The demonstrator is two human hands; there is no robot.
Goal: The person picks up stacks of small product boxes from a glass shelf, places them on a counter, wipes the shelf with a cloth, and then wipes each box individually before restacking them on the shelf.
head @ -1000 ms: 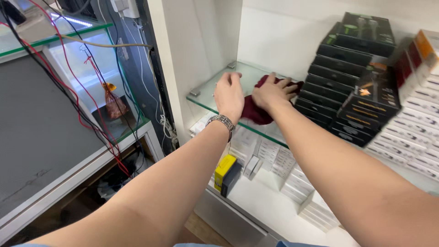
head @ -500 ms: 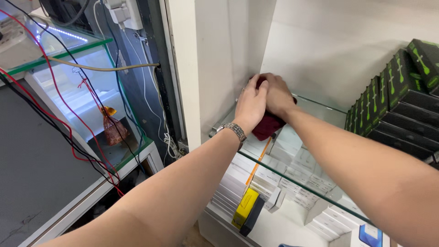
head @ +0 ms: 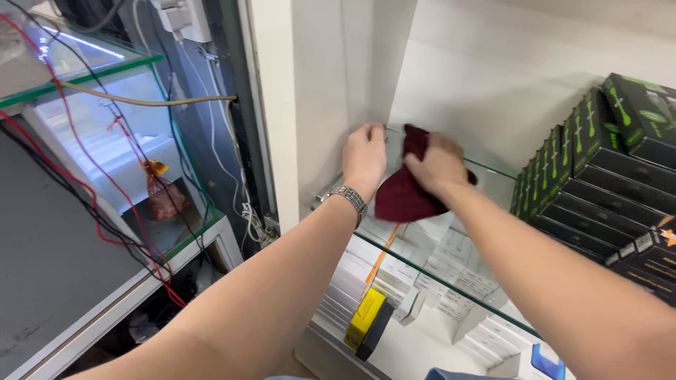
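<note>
Here, a white cabinet wall [head: 320,91] rises at the left of a clear glass shelf [head: 493,186], which spans the cabinet from that wall to a stack of black boxes with green markings [head: 595,176] on the right. Beneath the glass lie rows of small white boxes [head: 429,271], with a yellow box [head: 364,317] just beside a dark one near the front. The person's right hand [head: 438,165] presses down on a dark red cloth [head: 405,190], fingers curled over it and gripping it against the shelf's rear left corner. The left hand [head: 364,156] rests open with fingers spread flat, just beside the cloth and near the wall, holding nothing. A silver metal wristwatch [head: 348,197] circles the left wrist.
</note>
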